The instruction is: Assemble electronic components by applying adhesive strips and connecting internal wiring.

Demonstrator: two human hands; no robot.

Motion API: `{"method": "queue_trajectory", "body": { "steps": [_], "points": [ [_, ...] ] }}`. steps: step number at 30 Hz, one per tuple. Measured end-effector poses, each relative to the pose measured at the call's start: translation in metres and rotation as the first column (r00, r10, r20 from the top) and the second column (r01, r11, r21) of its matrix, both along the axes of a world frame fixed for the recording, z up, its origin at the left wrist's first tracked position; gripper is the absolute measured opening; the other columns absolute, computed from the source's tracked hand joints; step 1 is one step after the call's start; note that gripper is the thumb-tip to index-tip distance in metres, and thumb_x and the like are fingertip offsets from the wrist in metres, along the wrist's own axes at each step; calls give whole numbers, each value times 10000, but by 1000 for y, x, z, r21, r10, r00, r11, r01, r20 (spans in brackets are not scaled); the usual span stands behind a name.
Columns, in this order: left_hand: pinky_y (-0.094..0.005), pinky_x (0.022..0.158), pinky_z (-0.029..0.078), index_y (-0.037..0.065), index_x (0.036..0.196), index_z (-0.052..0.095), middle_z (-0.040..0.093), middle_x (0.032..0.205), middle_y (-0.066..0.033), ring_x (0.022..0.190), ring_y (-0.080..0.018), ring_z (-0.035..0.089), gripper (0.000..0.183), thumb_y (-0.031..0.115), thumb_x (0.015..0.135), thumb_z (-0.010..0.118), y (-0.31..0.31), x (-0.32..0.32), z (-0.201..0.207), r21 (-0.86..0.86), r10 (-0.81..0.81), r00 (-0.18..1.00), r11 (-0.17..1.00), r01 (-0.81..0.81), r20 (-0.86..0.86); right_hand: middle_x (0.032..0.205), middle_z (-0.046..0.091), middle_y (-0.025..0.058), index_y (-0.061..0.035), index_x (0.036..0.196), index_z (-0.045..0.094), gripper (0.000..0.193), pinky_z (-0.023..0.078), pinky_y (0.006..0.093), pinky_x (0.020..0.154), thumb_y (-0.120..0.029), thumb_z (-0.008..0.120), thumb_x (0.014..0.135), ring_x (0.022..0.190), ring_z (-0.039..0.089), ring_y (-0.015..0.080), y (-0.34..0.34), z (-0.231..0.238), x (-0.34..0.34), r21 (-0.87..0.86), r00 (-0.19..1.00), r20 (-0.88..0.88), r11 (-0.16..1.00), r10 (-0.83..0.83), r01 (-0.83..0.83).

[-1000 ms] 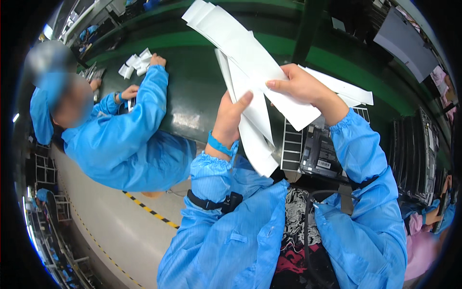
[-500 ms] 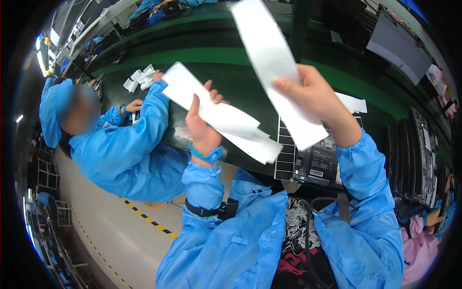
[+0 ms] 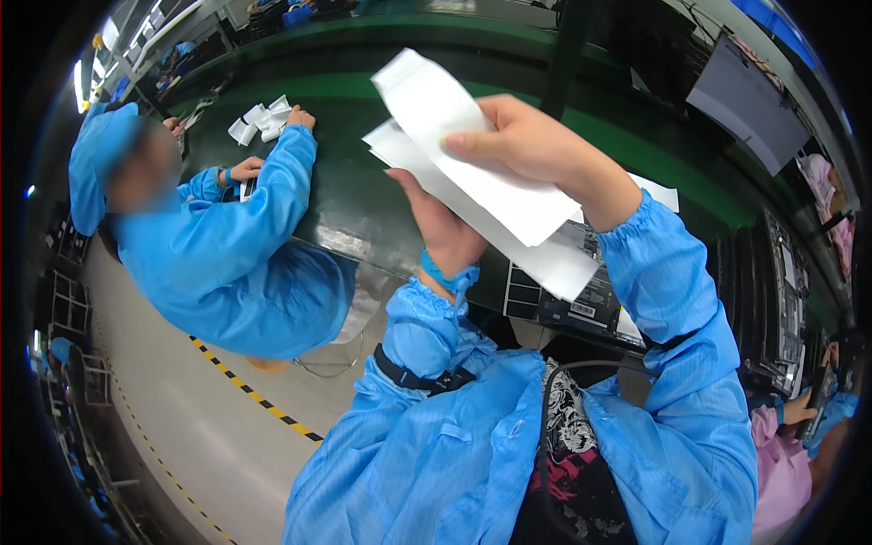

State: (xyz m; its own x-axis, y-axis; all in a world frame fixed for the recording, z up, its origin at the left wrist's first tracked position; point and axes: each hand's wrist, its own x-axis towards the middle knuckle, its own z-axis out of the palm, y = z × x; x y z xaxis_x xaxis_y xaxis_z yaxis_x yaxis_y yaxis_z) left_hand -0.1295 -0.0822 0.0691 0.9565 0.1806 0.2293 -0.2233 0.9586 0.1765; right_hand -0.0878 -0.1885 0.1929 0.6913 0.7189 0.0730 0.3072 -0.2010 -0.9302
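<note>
My left hand (image 3: 445, 222) carries a small stack of long white strips (image 3: 565, 269), thin and paper-like. Its thumb shows along the near side, while the fingers are hidden underneath. Another white strip (image 3: 518, 195) is pinched in my right hand (image 3: 513, 141), thumb on top. That strip lies over the stack at a slight angle, covering most of it; whether the two touch all along I cannot tell. Below the strips, on the table, a black device part with a barcode label (image 3: 581, 309) is partly covered by them.
A person in blue workwear (image 3: 227, 236) sits at my left, a hand near crumpled white pieces (image 3: 259, 120) on the dark green table (image 3: 350, 191). Upright black panels (image 3: 772, 291) stand in a row at the right. Another white sheet (image 3: 658, 193) lies behind my right wrist.
My right hand has brought its strip left and down onto the stack. My left hand has moved right, toward it.
</note>
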Motion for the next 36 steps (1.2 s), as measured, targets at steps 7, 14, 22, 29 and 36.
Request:
{"method": "queue_trajectory", "body": {
  "steps": [7,14,22,29,36],
  "points": [
    [-461,1059,389,-3,1405,348,508,1316,-201,1245,-344,480,530,284,961,385,38,6,28,231,151,968,967,-103,-198,986,686,184,38,1115,651,475,502,325,780,-334,665,820,894,666,254,-11,3,-24,-390,1000,-9,921,0,-3],
    [-476,1064,403,-34,1452,249,393,1424,-280,1280,-402,457,765,290,799,481,48,15,39,264,-94,965,964,27,247,1009,665,212,96,1110,623,576,512,316,745,-372,710,786,878,669,267,-16,0,-21,-372,989,-70,923,-129,94],
    [-422,987,437,-46,1427,273,514,1091,-121,989,-274,565,736,145,745,476,49,33,45,78,-399,835,913,401,378,893,646,167,111,1043,621,565,497,255,650,-391,722,803,766,655,195,-16,-12,-25,-214,882,-425,969,-203,120],
    [-341,755,409,10,1336,363,474,991,-106,775,-170,452,558,193,826,495,88,24,52,210,-80,939,978,9,335,699,632,47,8,826,688,452,465,235,570,-437,645,889,609,590,109,-78,-32,0,-367,985,-139,929,-102,44],
    [-241,676,408,-4,1333,379,500,907,-25,739,-87,463,587,42,810,641,78,37,92,677,253,825,477,-561,505,1318,527,164,-57,1374,455,811,375,386,1053,-359,822,717,1279,464,270,1,-75,16,57,933,339,992,-124,111]
  ]
}}
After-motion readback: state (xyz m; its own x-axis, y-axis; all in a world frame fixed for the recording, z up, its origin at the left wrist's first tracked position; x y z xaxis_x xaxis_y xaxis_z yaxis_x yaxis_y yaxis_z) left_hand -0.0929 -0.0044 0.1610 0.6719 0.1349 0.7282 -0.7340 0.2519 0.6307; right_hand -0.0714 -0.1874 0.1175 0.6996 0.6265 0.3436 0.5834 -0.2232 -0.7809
